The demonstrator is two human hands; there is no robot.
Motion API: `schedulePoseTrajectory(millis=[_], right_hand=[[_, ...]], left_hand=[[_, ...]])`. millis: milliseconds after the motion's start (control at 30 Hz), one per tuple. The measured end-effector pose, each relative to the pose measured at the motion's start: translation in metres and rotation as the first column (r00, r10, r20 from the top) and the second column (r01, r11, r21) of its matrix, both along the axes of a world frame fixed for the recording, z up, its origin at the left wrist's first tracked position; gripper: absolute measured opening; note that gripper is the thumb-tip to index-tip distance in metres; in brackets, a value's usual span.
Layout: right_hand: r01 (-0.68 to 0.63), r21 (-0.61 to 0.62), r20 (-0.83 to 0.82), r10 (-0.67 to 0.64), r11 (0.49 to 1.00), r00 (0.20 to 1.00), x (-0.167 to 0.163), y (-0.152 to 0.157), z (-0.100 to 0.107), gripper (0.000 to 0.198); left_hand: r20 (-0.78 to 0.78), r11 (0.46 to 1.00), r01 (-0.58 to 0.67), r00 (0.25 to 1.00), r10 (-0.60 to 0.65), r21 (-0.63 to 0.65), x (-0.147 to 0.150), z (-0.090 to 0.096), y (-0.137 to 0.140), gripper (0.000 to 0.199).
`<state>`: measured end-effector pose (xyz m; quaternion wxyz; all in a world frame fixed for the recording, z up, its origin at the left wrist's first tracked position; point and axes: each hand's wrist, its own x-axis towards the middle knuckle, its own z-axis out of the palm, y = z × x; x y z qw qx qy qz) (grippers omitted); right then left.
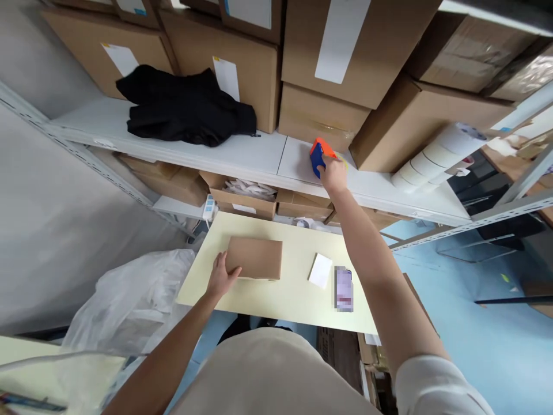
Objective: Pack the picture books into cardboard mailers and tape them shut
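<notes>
On the pale yellow table point(298, 305) lies a closed brown cardboard box point(254, 257). My left hand point(222, 275) grips the box's left end, thumb along its front edge and fingers at the side. My right hand point(333, 173) is stretched out to the white shelf point(263, 154), its fingers closed around an orange and blue tape dispenser point(318, 157). My hand hides part of the dispenser, and a bit of yellow shows beside it. To the right of the box lie a small white card or pad point(320, 270) and a phone point(344, 290) with a blurred screen.
Large cardboard boxes point(328, 52) stand along the back of the shelf. A black garment point(185, 109) lies at its left, and stacked white rolls point(436, 158) at its right. Below is an open carton point(244, 199) of white packets. Plastic sheeting point(133, 300) bulges left of the table.
</notes>
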<state>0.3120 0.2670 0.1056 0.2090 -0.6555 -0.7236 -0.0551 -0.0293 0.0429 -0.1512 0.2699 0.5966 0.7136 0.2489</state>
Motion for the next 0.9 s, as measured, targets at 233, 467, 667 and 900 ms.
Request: schedulePoseTrajectory(millis=[233, 467, 667, 900], right_hand=[[-0.101, 0.084, -0.02, 0.103, 0.991, 0.995, -0.015, -0.017, -0.002, 0.047], [-0.081, -0.261, -0.31, -0.004, 0.962, 0.951, -0.054, -0.194, -0.077, 0.056], [-0.094, -0.431, -0.362, -0.077, 0.897, 0.929, -0.115, -0.277, -0.138, 0.031], [-0.059, -0.495, -0.45, -0.198, 0.867, 0.871, -0.113, -0.284, -0.171, 0.038]], left_hand=[[0.141, 0.985, 0.137, 0.982, -0.122, -0.101, -0.023, -0.002, -0.012, 0.08], [0.327, 0.969, 0.167, 0.94, -0.1, -0.182, -0.04, -0.019, -0.007, 0.093], [0.368, 0.942, 0.252, 0.916, -0.157, -0.224, -0.043, -0.024, -0.003, 0.068], [0.446, 0.956, 0.262, 0.877, -0.179, -0.131, -0.034, 0.008, 0.0, 0.057]])
